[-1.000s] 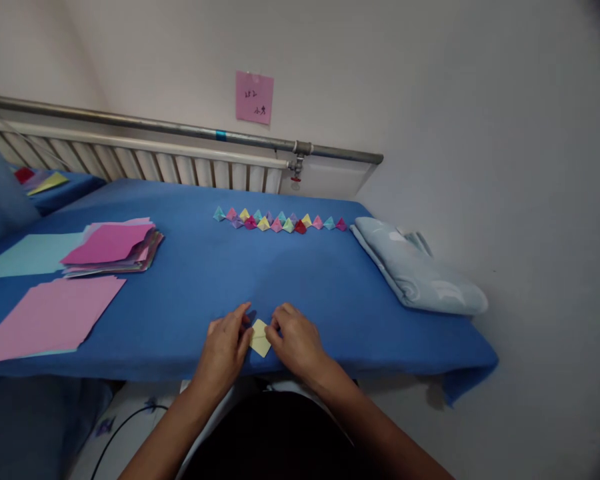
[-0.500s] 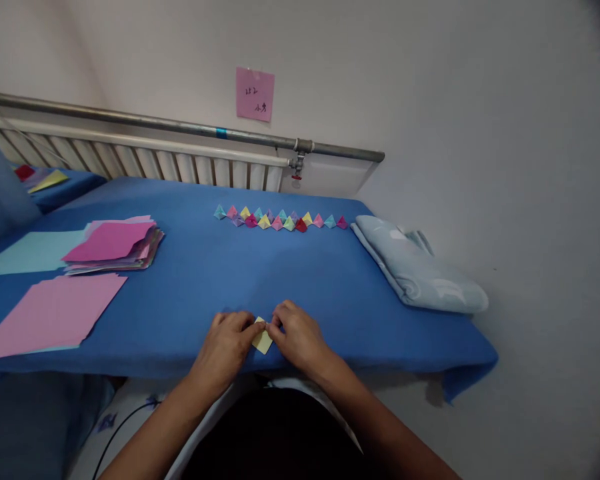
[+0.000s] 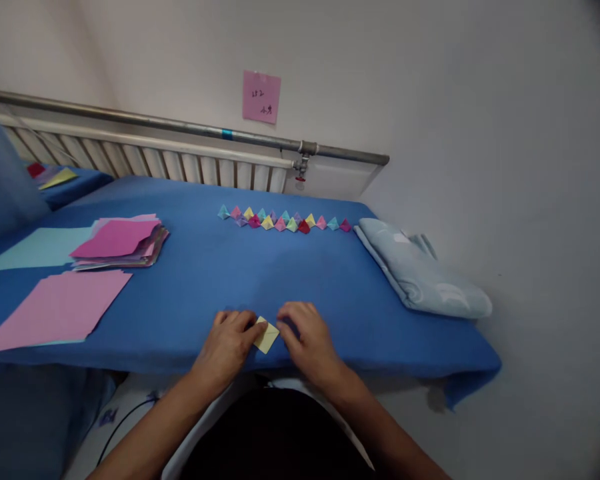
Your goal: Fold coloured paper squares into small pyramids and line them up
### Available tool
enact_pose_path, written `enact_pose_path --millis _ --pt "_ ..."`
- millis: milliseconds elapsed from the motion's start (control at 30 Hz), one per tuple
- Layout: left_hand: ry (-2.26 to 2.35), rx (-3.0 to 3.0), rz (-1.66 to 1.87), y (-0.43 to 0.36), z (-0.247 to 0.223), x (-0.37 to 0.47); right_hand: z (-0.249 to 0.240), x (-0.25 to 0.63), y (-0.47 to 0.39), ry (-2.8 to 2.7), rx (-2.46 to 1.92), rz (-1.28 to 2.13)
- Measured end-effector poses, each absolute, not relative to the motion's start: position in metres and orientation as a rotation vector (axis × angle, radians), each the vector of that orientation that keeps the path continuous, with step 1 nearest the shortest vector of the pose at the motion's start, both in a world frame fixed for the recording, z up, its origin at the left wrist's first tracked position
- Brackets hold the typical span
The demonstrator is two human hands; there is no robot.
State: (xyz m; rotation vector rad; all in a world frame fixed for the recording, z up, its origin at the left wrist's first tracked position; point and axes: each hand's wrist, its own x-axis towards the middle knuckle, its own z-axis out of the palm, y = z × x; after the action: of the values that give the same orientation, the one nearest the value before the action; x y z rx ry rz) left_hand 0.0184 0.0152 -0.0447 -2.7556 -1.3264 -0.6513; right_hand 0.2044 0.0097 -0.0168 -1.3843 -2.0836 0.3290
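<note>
A small yellow folded paper (image 3: 267, 337) lies near the front edge of the blue-covered table, turned like a diamond. My left hand (image 3: 230, 340) holds its left side, the thumb pressing on the top and the other fingers curled around the far left edge. Just off the right corner is my right hand (image 3: 307, 337), its thumb and forefinger parted with nothing visible between them. Farther back stand several small folded paper pieces (image 3: 280, 224) in two rows, in mixed colours.
To the left lie a stack of coloured paper (image 3: 115, 240), pink sheets (image 3: 60, 307) and a light blue sheet (image 3: 35, 248). A folded pale blanket (image 3: 420, 273) rests at the right end. A radiator (image 3: 180, 165) and pipe (image 3: 165, 125) run behind the table.
My right hand has come away from the yellow paper to the right and its thumb and forefinger have parted. My left hand stays on the paper. The view has shifted slightly.
</note>
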Motion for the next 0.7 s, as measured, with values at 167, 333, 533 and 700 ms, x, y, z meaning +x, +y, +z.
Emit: enact_pose_path --millis 167,333,533,700 --pt "-1.321 -2.726 -0.712 0.015 -0.049 0.02 -0.024 0.198 -0.009 -2.338 -1.288 0.315" --pt "-1.263 -2.663 -0.783 0.009 -0.052 0.022 -0.034 0.207 -0.018 -2.344 -1.353 0.243" --pt "-1.137 -2.554 -0.766 -0.01 -0.055 0.009 -0.034 0.209 -0.017 -2.351 -1.341 0.233" --pt "-1.205 -2.489 -0.738 -0.023 -0.059 -0.005 -0.033 0.209 -0.017 -2.36 -1.337 0.208"
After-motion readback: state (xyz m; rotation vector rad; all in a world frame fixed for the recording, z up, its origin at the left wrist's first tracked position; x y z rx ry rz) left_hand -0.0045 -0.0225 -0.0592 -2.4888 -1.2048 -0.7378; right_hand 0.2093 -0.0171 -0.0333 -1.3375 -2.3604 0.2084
